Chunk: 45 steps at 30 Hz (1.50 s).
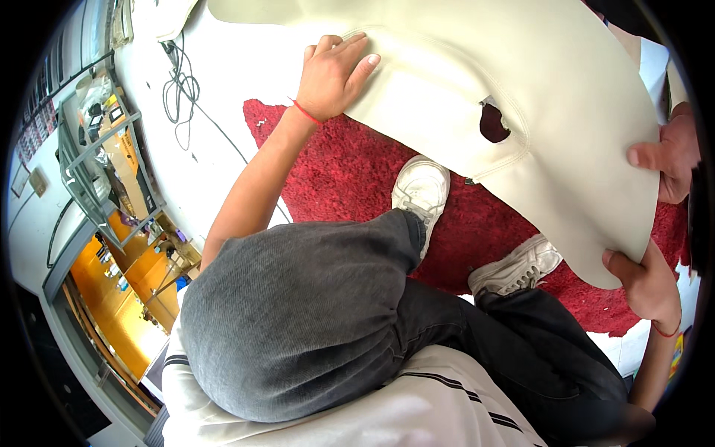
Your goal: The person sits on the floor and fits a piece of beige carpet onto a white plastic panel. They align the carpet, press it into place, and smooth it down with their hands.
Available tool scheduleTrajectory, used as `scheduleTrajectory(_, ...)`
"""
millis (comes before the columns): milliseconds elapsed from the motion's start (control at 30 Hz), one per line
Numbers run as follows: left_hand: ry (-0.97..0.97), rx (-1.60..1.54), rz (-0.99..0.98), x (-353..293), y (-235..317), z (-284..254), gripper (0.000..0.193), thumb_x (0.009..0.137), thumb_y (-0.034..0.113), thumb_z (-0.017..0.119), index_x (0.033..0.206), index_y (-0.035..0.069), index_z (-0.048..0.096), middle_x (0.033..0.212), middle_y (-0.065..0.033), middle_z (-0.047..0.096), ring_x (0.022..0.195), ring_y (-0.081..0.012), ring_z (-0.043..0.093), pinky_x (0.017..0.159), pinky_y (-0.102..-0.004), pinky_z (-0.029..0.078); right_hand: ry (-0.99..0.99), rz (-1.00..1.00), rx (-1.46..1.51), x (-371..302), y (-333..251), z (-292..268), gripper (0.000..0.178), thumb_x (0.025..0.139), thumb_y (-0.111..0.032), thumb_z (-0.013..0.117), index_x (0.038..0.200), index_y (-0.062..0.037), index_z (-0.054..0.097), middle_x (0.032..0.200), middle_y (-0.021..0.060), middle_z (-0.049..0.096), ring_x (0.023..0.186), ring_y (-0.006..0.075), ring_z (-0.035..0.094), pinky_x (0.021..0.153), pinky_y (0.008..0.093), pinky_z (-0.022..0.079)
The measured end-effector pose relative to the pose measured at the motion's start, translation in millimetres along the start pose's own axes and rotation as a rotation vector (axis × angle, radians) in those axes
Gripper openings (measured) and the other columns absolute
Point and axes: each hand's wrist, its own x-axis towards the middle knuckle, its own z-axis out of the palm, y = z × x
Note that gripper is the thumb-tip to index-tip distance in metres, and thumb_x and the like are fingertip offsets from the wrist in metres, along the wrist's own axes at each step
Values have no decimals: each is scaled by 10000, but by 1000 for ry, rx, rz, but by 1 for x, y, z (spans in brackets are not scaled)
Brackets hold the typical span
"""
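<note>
A large cream leather-like cover (588, 149) with stitched seams and a ragged oval hole spans the upper right. My left hand (334, 74) rests on its left edge beside a seam, fingers stretched out and thumb apart. At the cover's lower right corner, my right hand (642, 287) pinches the edge, thumb on top and fingers hidden beneath. Another person's hand (670, 158) holds the right edge just above mine. A red string circles each of my wrists.
A shaggy red rug (320, 175) lies under the cover and my white shoes (421, 190). Coiled black cable (180, 93) trails over the white floor at left. Farther left stands a metal-framed rack (104, 156) with cardboard and packages, beside an opening onto a lower orange floor (112, 298).
</note>
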Motion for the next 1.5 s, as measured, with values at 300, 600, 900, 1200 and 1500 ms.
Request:
scheduleTrajectory(300,52,-160,-47,-5,16,-3,542,980,447,660,1291,3,656,1333,-153,664,1183,-335,564,1045,-453,373,15,-2,-20,-1,-2,-3,375,956,-69,629,1314,41,611,1111,111,697,1022,185,628,944,321,484)
scheduleTrajectory(600,-232,-495,395,-11,159,-31,1058,658,579,894,1498,66,506,1434,-170,529,1329,-376,492,1099,-502,360,-42,-42,405,0,-27,3,476,926,-171,700,1324,81,627,1150,147,728,1072,234,684,973,340,518)
scheduleTrajectory(900,-10,-1400,-415,-2,127,-26,114,1046,76,568,1074,23,666,984,-59,682,937,-112,612,876,-303,499,79,-229,387,-40,-35,50,477,910,-137,659,1341,58,602,1166,139,714,1060,215,684,978,344,527)
scheduleTrajectory(1200,-180,-792,350,-22,146,-23,460,849,231,822,1234,21,681,1288,-150,706,1124,-286,680,994,-395,492,135,-291,362,1,2,23,487,894,-103,618,1359,35,576,1181,130,699,1049,196,683,983,349,537)
scheduleTrajectory(1500,0,-284,405,-18,134,5,496,751,132,805,1238,109,717,1228,-119,722,1137,-316,671,982,-424,488,222,-168,505,44,45,1,509,897,-133,626,1378,21,566,1206,119,692,1086,196,679,1031,349,520)
